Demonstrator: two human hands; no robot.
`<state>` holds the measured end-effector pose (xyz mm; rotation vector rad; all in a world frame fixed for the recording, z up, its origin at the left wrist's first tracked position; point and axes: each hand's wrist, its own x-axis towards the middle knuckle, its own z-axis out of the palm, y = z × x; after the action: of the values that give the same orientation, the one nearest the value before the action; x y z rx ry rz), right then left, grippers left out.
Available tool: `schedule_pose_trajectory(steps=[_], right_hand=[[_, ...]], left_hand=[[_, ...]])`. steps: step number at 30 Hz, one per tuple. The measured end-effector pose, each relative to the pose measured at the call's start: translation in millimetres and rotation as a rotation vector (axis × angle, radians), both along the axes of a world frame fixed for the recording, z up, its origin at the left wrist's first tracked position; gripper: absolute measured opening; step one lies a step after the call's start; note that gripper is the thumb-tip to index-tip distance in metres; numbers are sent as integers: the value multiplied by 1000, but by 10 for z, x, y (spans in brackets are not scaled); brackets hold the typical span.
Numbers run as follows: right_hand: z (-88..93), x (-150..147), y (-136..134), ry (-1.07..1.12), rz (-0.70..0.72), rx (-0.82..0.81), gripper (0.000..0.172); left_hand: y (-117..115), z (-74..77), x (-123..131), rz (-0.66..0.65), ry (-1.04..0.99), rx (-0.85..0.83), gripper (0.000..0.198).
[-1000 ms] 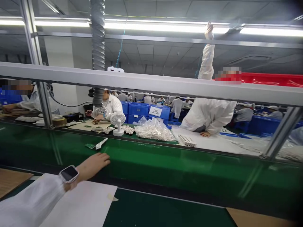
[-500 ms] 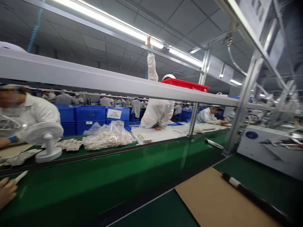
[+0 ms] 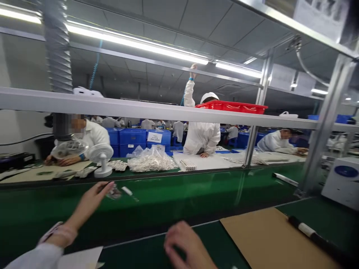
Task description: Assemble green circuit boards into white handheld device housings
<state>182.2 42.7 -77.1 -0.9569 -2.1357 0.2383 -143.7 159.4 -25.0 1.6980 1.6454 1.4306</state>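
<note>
My left hand [image 3: 94, 198] reaches over the green conveyor belt [image 3: 157, 207], thumb and fingers pinched together. At the fingertips is a small, clear, crinkled thing [image 3: 114, 192], blurred; I cannot make out what it is. Just to the right of it, apart from the hand, a small white strip-like piece [image 3: 127, 191] lies on the belt. My right hand [image 3: 186, 244], smeared by motion, is above the dark green near worktop [image 3: 134, 254]. Its fingers are loosely bent with a gap to the thumb, and nothing shows in them. A white sheet [image 3: 81, 258] is beside my left sleeve.
A brown board [image 3: 269, 239] with a black pen-like tool [image 3: 307, 229] lies at right. Across the belt are a white fan [image 3: 103, 158], a bag of white parts [image 3: 154, 160] and co-workers in white. A shelf [image 3: 157, 111] with a red tray [image 3: 232, 107] spans overhead; metal posts stand right.
The view has swung left. My left hand, earlier at the left edge with a white piece by its fingers, now stands apart from the piece on the belt. My right hand has come into view.
</note>
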Motion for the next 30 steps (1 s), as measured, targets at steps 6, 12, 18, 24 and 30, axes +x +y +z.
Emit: schedule_pose_trajectory(steps=[6,12,18,24,30], right_hand=[[384,-292,407,515,160,-288,28],[348,-554,159,666,451,-477,48],[418,-622,1,832,609,-571,45],[348,-776,-112,879,410,-479,54],[283,-769,-140,868,233,-254,48]], left_hand=[[-475,-101,895,-225,-412,-39,39],[-897,203,1185,-324,-705,-112,38],[-1044,325,1245,-339,-910,-231,41],[-1094,272,1315,-279,-995,-147,42],[-1286,277,1352,-319,-952,-102,24]])
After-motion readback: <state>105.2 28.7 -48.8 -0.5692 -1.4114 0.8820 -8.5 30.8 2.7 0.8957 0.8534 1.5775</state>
